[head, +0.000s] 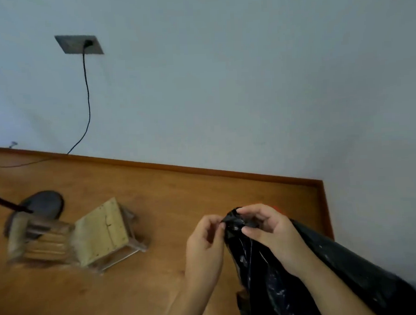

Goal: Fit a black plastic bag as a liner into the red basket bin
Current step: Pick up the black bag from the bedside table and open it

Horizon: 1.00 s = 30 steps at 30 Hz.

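Note:
A crumpled black plastic bag hangs in front of me at the lower right, its bunched top edge held up between both hands. My left hand pinches the left side of that top edge with its fingertips. My right hand grips the same bunched edge from the right, thumb and fingers closed on it. A small sliver of red shows just behind my right hand; I cannot tell whether it is the red basket bin. The rest of the bin is hidden.
A small wooden stool stands on the orange-brown floor at the left, with a wooden brush and a dark round object beyond it. A black cable runs down the pale wall from a socket plate.

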Tool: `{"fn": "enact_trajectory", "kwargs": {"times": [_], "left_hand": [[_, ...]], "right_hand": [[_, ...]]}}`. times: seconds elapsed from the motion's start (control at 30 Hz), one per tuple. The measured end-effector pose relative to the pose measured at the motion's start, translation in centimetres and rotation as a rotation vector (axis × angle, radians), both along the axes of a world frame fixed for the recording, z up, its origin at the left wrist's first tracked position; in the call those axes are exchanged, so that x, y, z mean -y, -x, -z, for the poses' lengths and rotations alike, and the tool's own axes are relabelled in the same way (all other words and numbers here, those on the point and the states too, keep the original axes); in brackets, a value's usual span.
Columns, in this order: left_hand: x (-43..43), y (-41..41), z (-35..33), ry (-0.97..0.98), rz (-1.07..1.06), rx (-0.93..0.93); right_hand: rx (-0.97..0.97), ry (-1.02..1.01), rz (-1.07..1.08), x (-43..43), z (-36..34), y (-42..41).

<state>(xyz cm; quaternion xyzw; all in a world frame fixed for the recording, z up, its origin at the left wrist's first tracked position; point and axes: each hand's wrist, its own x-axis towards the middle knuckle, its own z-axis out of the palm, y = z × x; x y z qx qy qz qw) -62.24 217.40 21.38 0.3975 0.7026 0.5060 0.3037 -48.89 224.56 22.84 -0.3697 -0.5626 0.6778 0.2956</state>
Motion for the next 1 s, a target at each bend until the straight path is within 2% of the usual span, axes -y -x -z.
{"fn": "enact_trajectory", "kwargs": {"times": [0.2, 0.43, 0.57, 0.67, 0.83, 1.0], "left_hand": [[-5.6, -0.4, -0.7, 0.053, 0.017, -0.033], [-9.8, -1.4, -2.0, 0.049, 0.109, -0.123], [-12.4, -2.5, -2.6, -0.073, 0.286, -0.239], [-14.8, -3.1, -2.4, -0.146, 0.424, -0.256], [-19.7, -2.4, -1.7, -0.103, 0.656, -0.236], [-24.3, 0.0, -0.7, -0.025, 0.977, -0.276]], "right_hand": [[-0.024, 0.065, -0.037, -5.9, -0.4, -0.9], [0.055, 0.003, 0.021, -9.2, -1.8, -3.7], [0.027, 0.066, 0.218, -9.9, -1.4, -5.1], [0.034, 0.091, 0.384, -10.2, -0.8, -5.5], [0.223, -0.035, 0.658, -11.6, -0.5, -4.7], [0.436, -0.116, 0.791, -13.0, -0.2, -1.2]]}}
